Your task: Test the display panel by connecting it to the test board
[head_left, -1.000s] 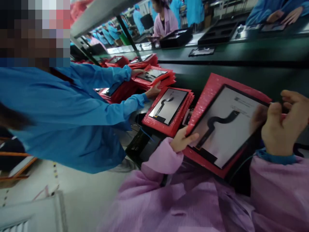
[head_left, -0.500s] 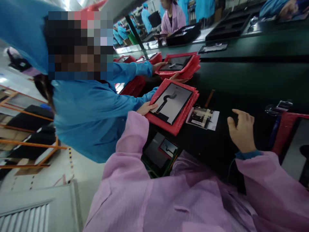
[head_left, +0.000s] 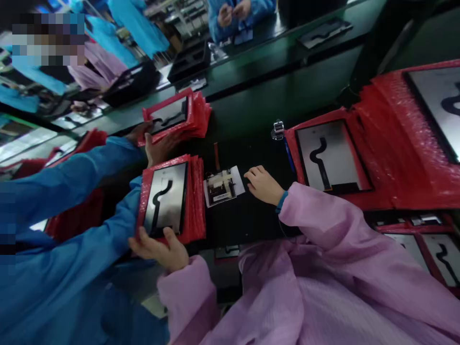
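My left hand [head_left: 158, 249] grips the near edge of a stack of red bubble bags [head_left: 196, 201]. A grey display panel [head_left: 167, 199] with a black flex cable lies on top of the stack, and my thumb rests on its near edge. My right hand [head_left: 264, 184] lies on the black table [head_left: 251, 143] with fingers loosely spread, holding nothing. Its fingertips sit beside a small white card [head_left: 223, 187]. To the right of that hand lies another panel [head_left: 332, 158] on a red bag.
A co-worker in blue sleeves [head_left: 72, 177] has one hand [head_left: 158, 148] at the far edge of my stack and reaches to a second red stack [head_left: 176, 117]. More red bags with panels [head_left: 434, 96] lie at the far right. A metal clip [head_left: 278, 130] sits on the table.
The panel both my hands held a second ago now lies on the table at right. My left hand has taken the edge of the left stack. My right hand has come down beside the card.
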Tool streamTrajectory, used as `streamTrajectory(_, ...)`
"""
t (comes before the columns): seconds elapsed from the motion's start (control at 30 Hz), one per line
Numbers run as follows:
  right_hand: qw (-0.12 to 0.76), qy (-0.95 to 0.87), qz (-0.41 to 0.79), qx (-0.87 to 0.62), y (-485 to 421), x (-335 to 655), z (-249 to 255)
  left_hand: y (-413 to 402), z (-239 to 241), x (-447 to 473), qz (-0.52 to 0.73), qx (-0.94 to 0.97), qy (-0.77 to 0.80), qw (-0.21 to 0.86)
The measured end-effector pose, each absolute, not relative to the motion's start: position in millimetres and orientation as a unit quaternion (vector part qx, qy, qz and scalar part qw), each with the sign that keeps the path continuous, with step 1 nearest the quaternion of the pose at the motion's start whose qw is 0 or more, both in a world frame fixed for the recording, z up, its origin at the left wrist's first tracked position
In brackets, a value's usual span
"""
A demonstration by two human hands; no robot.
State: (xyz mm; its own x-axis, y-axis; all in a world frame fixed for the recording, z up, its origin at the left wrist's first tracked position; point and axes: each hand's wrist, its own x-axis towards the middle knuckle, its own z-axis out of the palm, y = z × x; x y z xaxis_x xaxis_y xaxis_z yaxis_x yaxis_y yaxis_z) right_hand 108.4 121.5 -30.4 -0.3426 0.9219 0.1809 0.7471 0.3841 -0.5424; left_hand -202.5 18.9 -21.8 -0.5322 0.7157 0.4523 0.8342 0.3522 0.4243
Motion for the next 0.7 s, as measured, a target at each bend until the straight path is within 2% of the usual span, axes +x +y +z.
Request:
streamTrajectory(0.1,0.23,-0.796,0.192,-0.526,119.1,110.7,-16.9,21.7,-37.5,-174.6,-0.337,-0.398,-0.853,-0.012)
streamTrajectory(0.17,0.239,-0.784,0.188,-0.541,118.5,120.8,-0.7,24.9,-40.1,-162.5,-0.345,-0.377,-0.858,-0.045)
streamTrajectory(0.27,0.284,-0.745,0.15,-0.584,110.4,154.1,26.1,25.4,-38.9,-154.9,-0.353,-0.366,-0.86,-0.039)
streamTrajectory(0.33,0.333,-0.708,0.068,-0.619,94.0,183.9,34.6,19.9,-37.4,-150.1,-0.354,-0.368,-0.86,0.001)
streamTrajectory(0.4,0.312,-0.684,0.003,-0.66,67.0,212.0,29.8,10.6,-35.8,-137.9,-0.348,-0.413,-0.84,0.04)
streamTrajectory(0.47,0.252,-0.666,-0.038,-0.701,33.2,232.4,13.4,1.7,-34.9,-113.8,-0.358,-0.492,-0.793,0.033)
streamTrajectory(0.53,0.202,-0.673,-0.055,-0.709,0.2,243.0,-7.6,-2.5,-35.5,-78.0,-0.415,-0.553,-0.722,-0.044)
streamTrajectory(0.57,0.184,-0.693,-0.055,-0.695,-13.5,245.1,-17.3,-2.2,-36.4,-57.1,-0.455,-0.571,-0.674,-0.117)
streamTrajectory(0.63,0.166,-0.709,-0.065,-0.682,-32.1,245.8,-31.9,2.7,-38.7,-14.0,-0.479,-0.579,-0.566,-0.338)
streamTrajectory(0.7,0.18,-0.703,-0.073,-0.685,-39.0,245.3,-39.5,11.0,-40.3,25.0,-0.433,-0.566,-0.487,-0.505)
